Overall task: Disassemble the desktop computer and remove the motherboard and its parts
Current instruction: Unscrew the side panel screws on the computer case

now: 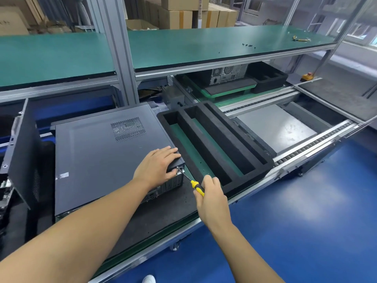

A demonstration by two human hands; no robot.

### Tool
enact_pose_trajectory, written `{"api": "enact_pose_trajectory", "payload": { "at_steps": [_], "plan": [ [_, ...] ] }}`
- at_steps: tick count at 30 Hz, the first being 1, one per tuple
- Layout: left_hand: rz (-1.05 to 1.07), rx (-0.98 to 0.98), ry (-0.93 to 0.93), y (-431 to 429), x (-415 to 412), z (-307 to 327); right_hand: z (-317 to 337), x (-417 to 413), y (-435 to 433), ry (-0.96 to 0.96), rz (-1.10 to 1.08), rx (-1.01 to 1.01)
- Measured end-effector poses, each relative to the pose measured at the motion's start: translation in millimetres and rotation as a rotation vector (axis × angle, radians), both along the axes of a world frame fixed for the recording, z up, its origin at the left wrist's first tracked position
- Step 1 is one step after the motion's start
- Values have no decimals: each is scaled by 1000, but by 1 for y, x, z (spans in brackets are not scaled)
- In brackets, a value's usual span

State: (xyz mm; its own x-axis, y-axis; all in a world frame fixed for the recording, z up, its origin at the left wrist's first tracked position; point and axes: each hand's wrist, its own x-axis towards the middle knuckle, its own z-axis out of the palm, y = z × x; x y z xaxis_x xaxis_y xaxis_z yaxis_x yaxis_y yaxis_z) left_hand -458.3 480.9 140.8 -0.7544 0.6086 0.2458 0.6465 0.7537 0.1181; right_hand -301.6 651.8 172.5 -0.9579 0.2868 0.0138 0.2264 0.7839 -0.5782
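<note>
A black desktop computer case (102, 154) lies on its side on a dark mat, its vented side panel facing up. My left hand (157, 166) presses flat on the case's near right corner, fingers curled over the edge. My right hand (210, 197) grips a screwdriver (192, 183) with a yellow and black handle. Its thin shaft points up and left, and its tip touches the case's rear corner right under my left fingers.
A black foam tray (242, 152) with long slots sits just right of the case. A loose black side panel (22, 152) leans upright at the left. Another computer (228, 75) stands further along the conveyor. Small screws (247, 45) and a tool (301, 39) lie on the green upper shelf.
</note>
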Motion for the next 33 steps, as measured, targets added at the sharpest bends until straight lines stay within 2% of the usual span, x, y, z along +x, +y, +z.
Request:
{"api": "enact_pose_trajectory", "payload": {
  "at_steps": [2,5,7,9,13,15,18,19,22,24,25,28,29,31,33],
  "plan": [
    [0,-5,-6,1,0,1,4,-5,3,-116,5,-75],
    [3,1,-5,2,-1,1,3,-9,3,-335,-18,-353],
    [-1,7,4,1,0,-1,0,-11,1,-408,-30,-430],
    [-4,6,11,0,0,-1,-3,-10,0,-414,-31,-443],
    [-2,8,8,2,-1,0,-7,-5,-2,-307,-57,-538],
    [-5,11,6,1,0,0,-7,-3,-7,-242,-32,-458],
    [-3,3,11,2,0,-1,-7,1,-12,-149,0,-56],
    [-3,3,12,2,0,0,-8,2,-12,-113,3,21],
    [-4,0,15,2,0,0,-9,4,-7,-45,31,39],
    [-5,-5,11,2,0,0,-11,-1,-3,-72,43,-100],
    [-5,-9,9,2,0,0,-11,-5,-1,-142,24,-239],
    [-4,-4,11,2,0,0,-6,-11,2,-398,-154,-852],
    [-4,2,9,2,0,0,-6,-12,2,-464,-188,-1000],
    [-4,7,6,2,0,0,-5,-13,3,-496,-139,-1081],
    [-4,10,6,2,0,0,-1,-12,0,-425,-62,-927]
  ]
}}
